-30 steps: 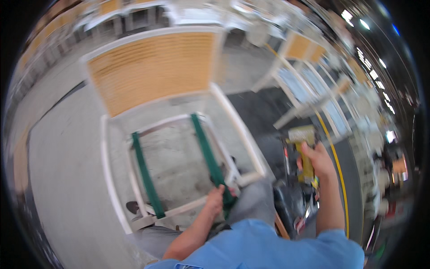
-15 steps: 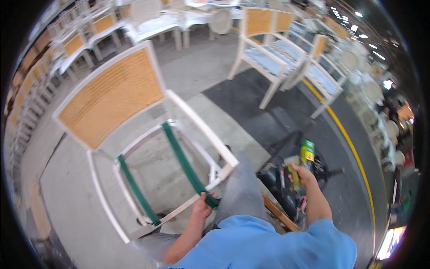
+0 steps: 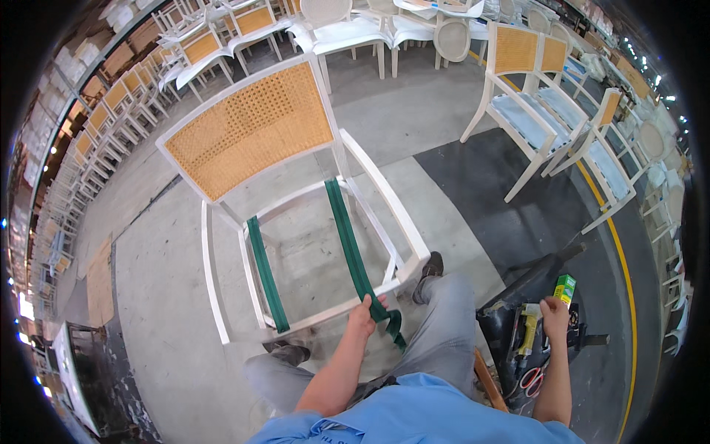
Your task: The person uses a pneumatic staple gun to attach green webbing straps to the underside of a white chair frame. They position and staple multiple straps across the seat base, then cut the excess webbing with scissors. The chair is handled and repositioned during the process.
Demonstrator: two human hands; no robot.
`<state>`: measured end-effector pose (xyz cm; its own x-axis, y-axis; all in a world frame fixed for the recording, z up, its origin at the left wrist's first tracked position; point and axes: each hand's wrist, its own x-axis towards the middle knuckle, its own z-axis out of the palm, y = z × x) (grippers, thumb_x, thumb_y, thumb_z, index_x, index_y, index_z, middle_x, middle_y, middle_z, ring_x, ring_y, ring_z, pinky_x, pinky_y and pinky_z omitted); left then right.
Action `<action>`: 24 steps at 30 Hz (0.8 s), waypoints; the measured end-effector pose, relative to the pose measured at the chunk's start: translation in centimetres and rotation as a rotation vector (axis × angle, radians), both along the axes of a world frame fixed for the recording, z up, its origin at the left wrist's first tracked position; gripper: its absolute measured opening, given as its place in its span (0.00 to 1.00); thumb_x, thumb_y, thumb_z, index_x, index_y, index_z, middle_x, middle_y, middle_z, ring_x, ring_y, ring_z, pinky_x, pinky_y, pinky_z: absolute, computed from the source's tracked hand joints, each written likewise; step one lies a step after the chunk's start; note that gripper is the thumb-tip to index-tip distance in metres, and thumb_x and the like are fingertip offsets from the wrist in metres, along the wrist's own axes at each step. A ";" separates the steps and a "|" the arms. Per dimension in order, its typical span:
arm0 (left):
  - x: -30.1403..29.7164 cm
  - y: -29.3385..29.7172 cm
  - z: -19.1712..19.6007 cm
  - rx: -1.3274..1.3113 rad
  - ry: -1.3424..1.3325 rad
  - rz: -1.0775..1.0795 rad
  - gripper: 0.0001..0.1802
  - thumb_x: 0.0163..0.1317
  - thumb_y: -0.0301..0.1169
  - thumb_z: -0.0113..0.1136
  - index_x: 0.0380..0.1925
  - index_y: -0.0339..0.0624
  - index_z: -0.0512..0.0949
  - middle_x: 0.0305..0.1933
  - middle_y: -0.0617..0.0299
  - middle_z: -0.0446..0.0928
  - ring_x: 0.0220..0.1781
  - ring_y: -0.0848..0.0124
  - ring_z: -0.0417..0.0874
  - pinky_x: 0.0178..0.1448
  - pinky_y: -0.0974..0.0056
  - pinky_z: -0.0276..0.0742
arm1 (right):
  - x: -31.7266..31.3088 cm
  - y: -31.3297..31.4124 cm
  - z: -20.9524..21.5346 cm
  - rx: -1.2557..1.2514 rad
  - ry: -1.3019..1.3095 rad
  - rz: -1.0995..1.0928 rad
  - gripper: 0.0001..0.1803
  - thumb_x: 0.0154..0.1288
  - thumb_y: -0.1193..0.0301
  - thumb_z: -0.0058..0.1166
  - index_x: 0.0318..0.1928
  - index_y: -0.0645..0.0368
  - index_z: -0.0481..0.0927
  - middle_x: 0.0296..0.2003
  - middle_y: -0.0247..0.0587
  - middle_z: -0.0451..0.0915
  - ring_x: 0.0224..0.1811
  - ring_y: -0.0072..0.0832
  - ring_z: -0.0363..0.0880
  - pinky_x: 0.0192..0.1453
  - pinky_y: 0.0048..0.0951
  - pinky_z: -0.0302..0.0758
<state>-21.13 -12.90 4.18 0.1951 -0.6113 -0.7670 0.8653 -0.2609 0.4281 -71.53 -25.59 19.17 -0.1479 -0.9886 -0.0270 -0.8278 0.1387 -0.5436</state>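
Note:
A white-framed armchair with a woven cane back stands before me, its seat frame open in the middle. Two green webbing straps run from back to front: a left strap and a right strap. My left hand is closed on the right strap at the front rail, and its loose end dangles beyond my fingers. My right hand, fingers curled, is above a black surface, beside a yellow-green staple gun and a green box. Whatever its fingers hold is hidden.
Red-handled scissors lie on the black surface by my right leg. Other cane-backed armchairs stand at the far right, near a yellow floor line. Rows of chairs line the far left.
My right hand has let go of the staple gun, which now lies beside it. My left hand remains on the strap. The whole view has shifted, moving everything rightward in the picture.

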 end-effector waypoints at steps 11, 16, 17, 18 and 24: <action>-2.0 -3.5 -2.1 -0.148 -0.080 -0.268 0.19 0.88 0.42 0.46 0.55 0.35 0.75 0.46 0.48 0.86 0.46 0.52 0.90 0.56 0.45 0.88 | 34.9 -2.8 -12.5 0.564 -0.291 0.699 0.23 0.81 0.53 0.59 0.57 0.61 0.87 0.43 0.42 0.90 0.45 0.30 0.87 0.52 0.37 0.81; -5.8 -1.1 -2.6 -0.043 0.018 -0.262 0.22 0.88 0.44 0.45 0.60 0.36 0.77 0.45 0.49 0.87 0.45 0.55 0.90 0.54 0.50 0.88 | 39.9 -2.0 -19.8 1.039 -0.609 0.447 0.30 0.82 0.48 0.54 0.56 0.66 0.86 0.38 0.51 0.86 0.43 0.39 0.86 0.50 0.49 0.79; -3.8 -0.4 -3.5 -0.018 -0.024 -0.246 0.22 0.88 0.45 0.47 0.59 0.36 0.77 0.45 0.49 0.87 0.45 0.55 0.90 0.54 0.49 0.87 | 42.0 -0.9 -20.2 1.018 -0.578 0.477 0.30 0.82 0.48 0.55 0.57 0.66 0.86 0.39 0.52 0.87 0.44 0.41 0.86 0.51 0.50 0.79; -2.3 0.6 -3.8 0.011 -0.058 -0.220 0.23 0.87 0.46 0.49 0.59 0.36 0.78 0.45 0.48 0.87 0.45 0.55 0.90 0.53 0.48 0.87 | 43.3 0.4 -20.3 1.004 -0.539 0.513 0.30 0.82 0.48 0.55 0.57 0.67 0.85 0.40 0.54 0.87 0.45 0.43 0.87 0.52 0.50 0.79; 3.8 -2.2 -2.3 0.110 -1.641 -0.657 0.26 0.73 0.49 0.66 0.58 0.38 0.83 0.41 0.46 0.89 0.46 0.45 0.89 0.54 0.47 0.82 | 40.3 -0.4 -22.5 0.621 -0.202 0.624 0.27 0.86 0.51 0.48 0.57 0.63 0.85 0.50 0.64 0.87 0.55 0.60 0.85 0.60 0.54 0.78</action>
<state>-17.35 -15.08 1.90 0.4999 -0.8613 -0.0913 -0.6455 -0.4408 0.6238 -31.27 -26.00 -3.37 0.4760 -0.6863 -0.5500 -0.7477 0.0134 -0.6639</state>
